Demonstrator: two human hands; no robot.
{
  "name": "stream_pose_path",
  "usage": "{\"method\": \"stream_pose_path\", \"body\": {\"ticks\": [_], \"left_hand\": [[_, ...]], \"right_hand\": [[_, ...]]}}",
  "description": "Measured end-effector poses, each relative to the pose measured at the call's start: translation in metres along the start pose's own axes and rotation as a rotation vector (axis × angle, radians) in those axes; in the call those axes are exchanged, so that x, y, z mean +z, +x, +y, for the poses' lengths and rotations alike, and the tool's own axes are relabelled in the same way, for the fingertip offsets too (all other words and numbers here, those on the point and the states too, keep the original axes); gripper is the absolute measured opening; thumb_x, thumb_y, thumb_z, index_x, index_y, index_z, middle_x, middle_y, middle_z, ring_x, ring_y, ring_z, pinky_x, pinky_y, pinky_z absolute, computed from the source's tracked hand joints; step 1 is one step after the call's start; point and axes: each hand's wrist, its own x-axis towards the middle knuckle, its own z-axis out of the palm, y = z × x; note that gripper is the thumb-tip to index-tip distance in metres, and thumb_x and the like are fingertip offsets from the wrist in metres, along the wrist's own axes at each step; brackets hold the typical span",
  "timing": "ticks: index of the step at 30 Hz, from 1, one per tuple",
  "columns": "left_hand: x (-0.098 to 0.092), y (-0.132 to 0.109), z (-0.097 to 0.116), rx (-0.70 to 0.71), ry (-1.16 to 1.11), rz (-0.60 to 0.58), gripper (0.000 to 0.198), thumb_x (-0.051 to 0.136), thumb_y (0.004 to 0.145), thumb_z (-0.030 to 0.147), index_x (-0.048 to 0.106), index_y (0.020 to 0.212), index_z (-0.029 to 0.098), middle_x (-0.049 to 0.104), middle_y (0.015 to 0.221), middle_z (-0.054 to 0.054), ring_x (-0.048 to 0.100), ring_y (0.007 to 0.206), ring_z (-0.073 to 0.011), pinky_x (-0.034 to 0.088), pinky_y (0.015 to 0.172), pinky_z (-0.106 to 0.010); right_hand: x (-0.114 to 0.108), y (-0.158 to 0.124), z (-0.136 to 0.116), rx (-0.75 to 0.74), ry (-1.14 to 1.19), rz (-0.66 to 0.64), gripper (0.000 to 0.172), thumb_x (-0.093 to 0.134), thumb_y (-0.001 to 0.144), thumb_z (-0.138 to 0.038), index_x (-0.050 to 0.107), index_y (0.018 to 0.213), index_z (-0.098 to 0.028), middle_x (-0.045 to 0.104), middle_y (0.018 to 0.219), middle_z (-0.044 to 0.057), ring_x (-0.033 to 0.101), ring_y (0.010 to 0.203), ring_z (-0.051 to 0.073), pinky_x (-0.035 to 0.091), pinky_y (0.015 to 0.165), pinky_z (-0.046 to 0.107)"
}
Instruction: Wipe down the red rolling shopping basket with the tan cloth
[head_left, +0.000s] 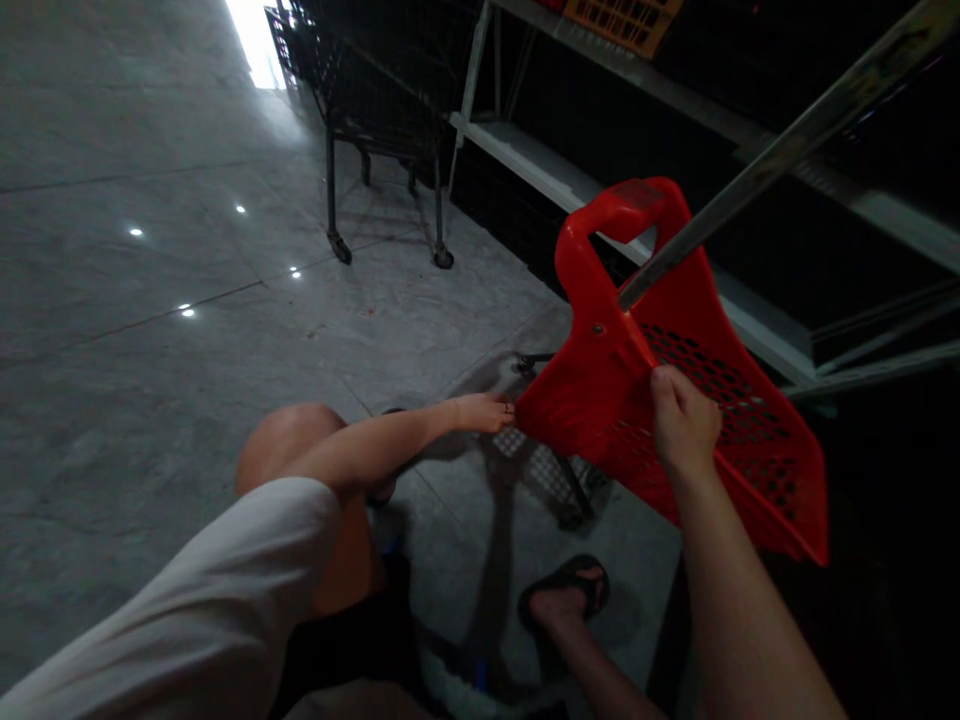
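A red plastic shopping basket [592, 390] with perforated sides is tilted in front of me on the right. My right hand [686, 425] is closed around its near rim, thumb up along the edge. At the basket's left corner, my left hand [486, 412] has its fingers closed on the edge; the fingertips are partly hidden behind the plastic. A metal bar [720, 200] runs from the basket's rim towards the upper right. Below the basket are dark legs [576, 490] with small casters, and I cannot tell how they join it.
A dark wire shopping cart [386, 130] on casters stands at the back. Beside it are metal shelves [525, 165] with a yellow-orange crate [626, 22] on top. Grey tiled floor [150, 400] spreads to the left. My sandalled foot [570, 595] is below the basket.
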Motion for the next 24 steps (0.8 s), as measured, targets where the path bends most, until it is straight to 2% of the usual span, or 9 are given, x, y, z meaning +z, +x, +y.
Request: {"method": "stream_pose_path", "body": {"ticks": [2,5,8,10,12,17,20,22,24], "left_hand": [[-0.004,-0.002,-0.003,-0.017,0.001,0.007,0.021,0.063,0.087,0.005,0.074,0.079,0.021,0.076,0.093,-0.007,0.069,0.097,-0.0172,0.055,0.096,-0.031],[-0.036,0.008,-0.011,0.046,0.017,0.107,0.023,0.053,0.099,0.015,0.074,0.093,0.023,0.076,0.102,-0.007,0.069,0.104,-0.0164,0.055,0.094,-0.031],[-0.084,0.023,-0.022,0.054,0.138,0.42,0.02,0.052,0.103,0.026,0.072,0.105,0.023,0.075,0.106,-0.005,0.068,0.108,-0.0153,0.055,0.097,-0.032],[-0.112,0.027,-0.031,-0.061,0.22,0.66,0.02,0.053,0.103,0.029,0.071,0.11,0.023,0.074,0.107,-0.005,0.068,0.11,-0.0157,0.055,0.1,-0.034],[-0.131,0.028,-0.037,-0.16,0.278,0.795,0.021,0.052,0.104,0.03,0.07,0.114,0.024,0.074,0.111,-0.005,0.068,0.112,-0.0164,0.057,0.1,-0.035],[-0.148,0.027,-0.027,-0.183,0.448,0.965,0.023,0.049,0.105,0.027,0.067,0.119,0.025,0.074,0.112,-0.003,0.067,0.111,-0.0152,0.058,0.096,-0.031],[-0.16,0.029,-0.022,-0.269,0.441,1.104,0.026,0.052,0.104,0.028,0.064,0.127,0.026,0.072,0.111,-0.004,0.065,0.111,-0.0163,0.056,0.098,-0.033],[-0.173,0.026,-0.028,-0.343,0.418,1.161,0.027,0.054,0.103,0.028,0.064,0.128,0.027,0.069,0.111,-0.004,0.064,0.112,-0.0173,0.055,0.098,-0.035],[-0.189,0.022,-0.041,-0.424,0.337,1.168,0.026,0.054,0.102,0.027,0.066,0.125,0.028,0.067,0.114,-0.005,0.063,0.113,-0.0183,0.055,0.098,-0.036]], "right_hand": [[0.0,-0.001,-0.002,-0.001,-0.01,-0.005,0.064,0.029,0.091,-0.068,0.071,0.091,-0.021,0.063,0.073,0.008,0.059,0.078,0.026,0.03,0.066,0.03],[0.0,-0.001,-0.003,0.002,-0.023,-0.01,0.063,0.027,0.092,-0.068,0.07,0.088,-0.022,0.06,0.07,0.007,0.056,0.074,0.024,0.028,0.065,0.03],[0.001,-0.001,-0.002,0.004,-0.029,0.0,0.064,0.027,0.092,-0.069,0.07,0.087,-0.022,0.061,0.071,0.007,0.055,0.072,0.023,0.027,0.064,0.03],[0.002,-0.002,-0.002,-0.012,-0.019,0.018,0.066,0.027,0.091,-0.071,0.07,0.084,-0.021,0.063,0.071,0.008,0.056,0.072,0.023,0.027,0.064,0.03],[0.003,-0.004,0.0,-0.042,0.007,0.046,0.069,0.027,0.09,-0.074,0.07,0.082,-0.02,0.064,0.07,0.008,0.057,0.071,0.022,0.029,0.064,0.029],[0.005,-0.014,0.012,-0.086,0.041,0.129,0.079,0.028,0.087,-0.083,0.074,0.079,-0.019,0.071,0.069,0.011,0.064,0.069,0.024,0.037,0.062,0.03],[0.007,-0.018,0.025,-0.133,0.078,0.15,0.08,0.032,0.087,-0.084,0.075,0.076,-0.018,0.075,0.071,0.013,0.068,0.068,0.026,0.043,0.062,0.031],[0.008,-0.021,0.034,-0.168,0.132,0.167,0.078,0.036,0.086,-0.084,0.075,0.074,-0.018,0.077,0.073,0.013,0.071,0.068,0.026,0.048,0.064,0.032],[0.008,-0.024,0.041,-0.193,0.186,0.18,0.074,0.042,0.086,-0.082,0.075,0.071,-0.018,0.077,0.072,0.013,0.071,0.066,0.026,0.051,0.065,0.033]]}}
